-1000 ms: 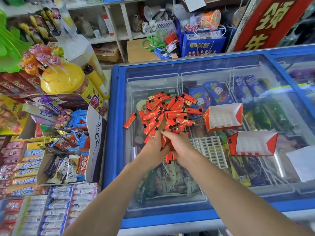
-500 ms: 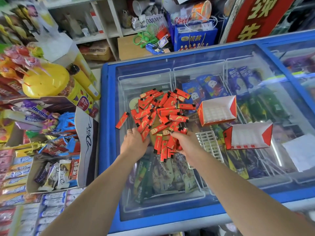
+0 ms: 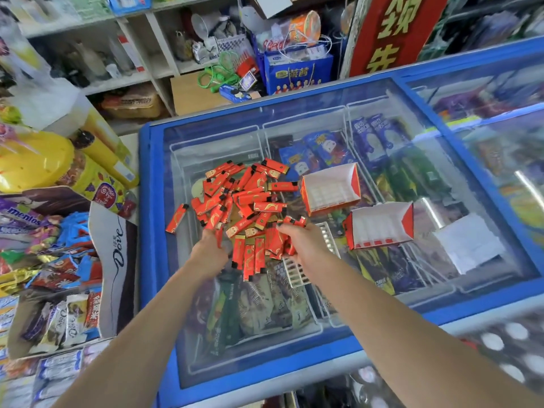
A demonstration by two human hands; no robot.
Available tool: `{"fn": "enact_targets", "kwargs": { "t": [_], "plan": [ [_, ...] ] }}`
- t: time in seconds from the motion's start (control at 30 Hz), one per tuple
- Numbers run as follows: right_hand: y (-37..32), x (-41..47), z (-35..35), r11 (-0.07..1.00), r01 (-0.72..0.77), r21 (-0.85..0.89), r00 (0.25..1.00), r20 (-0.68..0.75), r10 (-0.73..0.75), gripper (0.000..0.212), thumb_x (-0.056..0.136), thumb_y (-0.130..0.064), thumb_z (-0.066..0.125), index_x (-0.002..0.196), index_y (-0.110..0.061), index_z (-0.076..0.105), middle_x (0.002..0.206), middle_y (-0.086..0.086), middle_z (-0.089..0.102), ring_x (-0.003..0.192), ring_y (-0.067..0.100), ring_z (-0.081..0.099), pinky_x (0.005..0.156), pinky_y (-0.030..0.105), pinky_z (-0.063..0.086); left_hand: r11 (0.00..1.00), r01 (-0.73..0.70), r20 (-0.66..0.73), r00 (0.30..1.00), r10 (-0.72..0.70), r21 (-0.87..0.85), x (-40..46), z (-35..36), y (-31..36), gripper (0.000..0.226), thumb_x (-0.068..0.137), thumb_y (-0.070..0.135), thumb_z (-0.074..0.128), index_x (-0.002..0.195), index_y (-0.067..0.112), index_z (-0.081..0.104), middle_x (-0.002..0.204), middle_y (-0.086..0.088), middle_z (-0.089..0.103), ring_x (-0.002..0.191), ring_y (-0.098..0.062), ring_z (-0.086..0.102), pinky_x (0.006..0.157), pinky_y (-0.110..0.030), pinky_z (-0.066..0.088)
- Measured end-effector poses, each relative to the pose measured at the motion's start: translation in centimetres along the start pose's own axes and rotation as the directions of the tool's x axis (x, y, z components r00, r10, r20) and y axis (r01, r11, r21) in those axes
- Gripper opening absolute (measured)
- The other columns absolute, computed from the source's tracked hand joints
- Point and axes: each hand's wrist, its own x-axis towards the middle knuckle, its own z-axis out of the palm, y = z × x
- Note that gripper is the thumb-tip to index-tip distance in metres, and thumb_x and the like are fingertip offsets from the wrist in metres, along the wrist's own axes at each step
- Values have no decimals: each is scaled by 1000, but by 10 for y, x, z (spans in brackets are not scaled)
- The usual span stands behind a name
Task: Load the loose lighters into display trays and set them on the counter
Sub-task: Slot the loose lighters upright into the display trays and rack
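Note:
A heap of loose red lighters (image 3: 244, 195) lies on the glass lid of the blue freezer (image 3: 144, 260); one lighter (image 3: 176, 217) lies apart at the left. A short row of lighters (image 3: 250, 257) sits at the heap's near edge, between my hands. My left hand (image 3: 209, 256) touches that near-left edge with fingers stretched into the lighters. My right hand (image 3: 304, 245) curls round a bunch of lighters at the near-right edge. Two red-and-white display trays, one at the back (image 3: 331, 191) and one nearer (image 3: 379, 226), stand to the right.
A white plastic grid insert (image 3: 294, 272) lies partly under my right wrist. A white paper (image 3: 468, 242) rests on the glass at the right. An open Dove sweets box (image 3: 114, 260) and candy displays crowd the left side. Shelves stand behind the freezer.
My hands, joined over the heap's near edge a second ago, have parted. The left one swung out left and came back to the heap. The right has gathered lighters at the near right.

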Motion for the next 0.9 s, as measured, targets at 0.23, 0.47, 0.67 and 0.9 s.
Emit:
{"fn": "enact_targets", "kwargs": {
  "t": [0.23, 0.47, 0.67, 0.9],
  "plan": [
    [-8, -12, -48, 997, 13, 72, 998, -58, -9, 16, 82, -15, 76, 93, -7, 67, 78, 8, 70, 64, 16, 67, 63, 34, 62, 933, -194, 145, 958, 246, -304, -50, 48, 84, 27, 98, 47, 56, 112, 24, 56, 89, -1, 65, 76, -19, 62, 68, -34, 50],
    [-18, -25, -113, 992, 82, 97, 991, -109, -72, 9, 82, -13, 73, 89, -8, 75, 77, 11, 73, 72, 28, 68, 73, 38, 53, 844, -267, 232, 883, 408, -466, -70, 97, 138, 11, 101, 25, 61, 90, 24, 60, 56, 16, 52, 47, -5, 42, 52, -27, 33],
    [-35, -27, -174, 984, 180, -10, 984, -4, -180, 19, 86, -1, 70, 99, -14, 75, 88, 17, 76, 80, 29, 71, 65, 35, 56, 877, -362, 223, 870, 439, -314, -65, 120, 163, 28, 98, 36, 62, 86, 10, 61, 59, 15, 50, 47, -3, 41, 54, -26, 34],
    [-48, -9, -209, 751, 411, -517, 872, -17, -489, 24, 91, -7, 65, 108, -24, 67, 92, -2, 73, 88, 15, 70, 82, 35, 57, 900, -356, -88, 935, 345, -251, -40, 133, 182, 17, 97, 30, 61, 82, 32, 52, 67, 6, 54, 47, -4, 47, 41, -15, 34]
  ]
}}
